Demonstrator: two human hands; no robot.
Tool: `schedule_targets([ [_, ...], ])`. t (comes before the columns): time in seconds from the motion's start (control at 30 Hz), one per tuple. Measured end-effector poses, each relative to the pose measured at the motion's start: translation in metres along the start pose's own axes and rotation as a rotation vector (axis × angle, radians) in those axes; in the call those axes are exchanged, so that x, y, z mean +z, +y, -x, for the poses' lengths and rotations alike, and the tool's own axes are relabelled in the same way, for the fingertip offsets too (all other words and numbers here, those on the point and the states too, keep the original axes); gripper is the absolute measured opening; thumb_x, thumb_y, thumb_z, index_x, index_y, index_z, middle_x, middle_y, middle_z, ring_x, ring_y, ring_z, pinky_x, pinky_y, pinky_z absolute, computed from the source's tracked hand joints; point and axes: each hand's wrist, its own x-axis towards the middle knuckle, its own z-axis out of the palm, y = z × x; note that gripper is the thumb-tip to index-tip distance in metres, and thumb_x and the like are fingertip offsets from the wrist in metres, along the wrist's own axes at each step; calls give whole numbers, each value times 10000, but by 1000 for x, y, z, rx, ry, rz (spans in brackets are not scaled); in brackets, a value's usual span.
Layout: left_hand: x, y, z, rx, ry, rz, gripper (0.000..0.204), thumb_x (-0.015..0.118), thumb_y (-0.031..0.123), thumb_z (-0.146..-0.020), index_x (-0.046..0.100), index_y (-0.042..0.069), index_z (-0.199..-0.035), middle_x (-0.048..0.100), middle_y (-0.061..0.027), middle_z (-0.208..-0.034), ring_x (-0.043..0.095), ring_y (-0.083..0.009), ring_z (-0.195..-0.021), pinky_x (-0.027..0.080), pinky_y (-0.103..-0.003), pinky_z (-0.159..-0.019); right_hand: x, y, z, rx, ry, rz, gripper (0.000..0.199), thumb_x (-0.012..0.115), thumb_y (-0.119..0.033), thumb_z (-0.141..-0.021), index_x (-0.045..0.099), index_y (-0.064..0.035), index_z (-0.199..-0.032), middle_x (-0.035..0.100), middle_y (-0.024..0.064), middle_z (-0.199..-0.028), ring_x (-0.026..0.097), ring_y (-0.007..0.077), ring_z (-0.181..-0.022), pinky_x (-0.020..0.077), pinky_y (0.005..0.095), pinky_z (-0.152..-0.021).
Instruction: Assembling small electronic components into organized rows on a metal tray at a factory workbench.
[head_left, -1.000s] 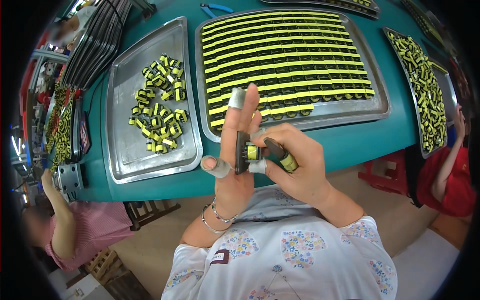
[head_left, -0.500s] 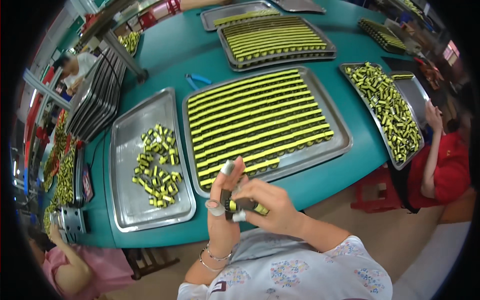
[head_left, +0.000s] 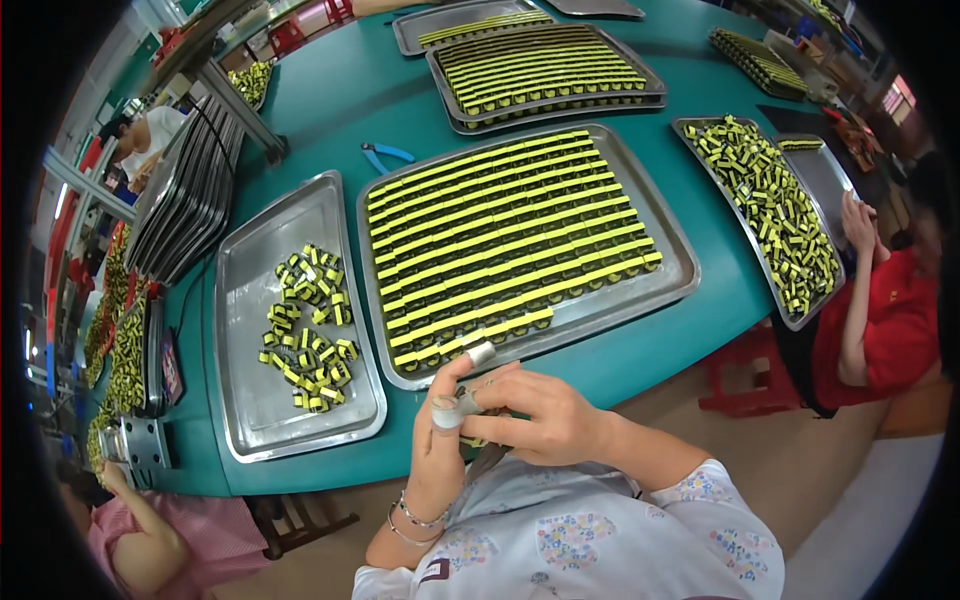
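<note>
Fingers [head_left: 481, 353] of left hand [head_left: 438, 455] and right hand [head_left: 548, 415] meet, bent; grip hidden, cannot tell. Yellow part [head_left: 473, 442] (only a sliver visible) lies between the 2 hands, under the right fingers.

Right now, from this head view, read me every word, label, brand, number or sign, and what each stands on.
None can be read.
Maroon-edged tag on the flowered shirt: too small.
Red-and-blue printed item at far left: too blurred.
Yellow-and-black pieces in rows: no legible marking.
</note>
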Motion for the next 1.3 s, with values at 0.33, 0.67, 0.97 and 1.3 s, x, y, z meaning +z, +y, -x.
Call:
schedule_targets([
  [0.33, -28, 5, 4, 86, 230, -118, 532, 297, 488, -965, 442, 49, -1227, 615, -253, -1027, 540, -130, -584, 436, -224, -486, -58, 6, 5, 285, 90, 250, 399, 617, 100, -611, 628, -43, -984, 600, 98, -869, 596, 246, -735, 486, 306, -613],
  [0.67, -43, -3, 15, 180, 332, -213, 577, 320, 507, -956, 464, -11, -1164, 626, -210, -981, 523, -119, -591, 407, -227, -499, -79, 27, -3, 547, -164, 521, 308, 623, 75, -670, 590, -20, -960, 553, 105, -959, 591, 296, -818, 489, 370, -689],
  [0.97, -44, -7, 13, 213, 350, -230, 592, 299, 508, -957, 477, -27, -1138, 621, -208, -947, 515, -125, -564, 401, -231, -466, -76, 32, -4, 516, -251, 587, 270, 630, 63, -680, 579, -17, -933, 549, 102, -944, 593, 297, -813, 495, 378, -678],
  [1.3, -59, 6, 20, 254, 325, -247, 502, 366, 424, -971, 484, -35, -1139, 630, -212, -955, 525, -123, -594, 415, -234, -521, -70, 35, -7, 520, -239, 599, 301, 654, 62, -645, 592, -19, -929, 560, 108, -935, 594, 303, -817, 490, 359, -684],
])
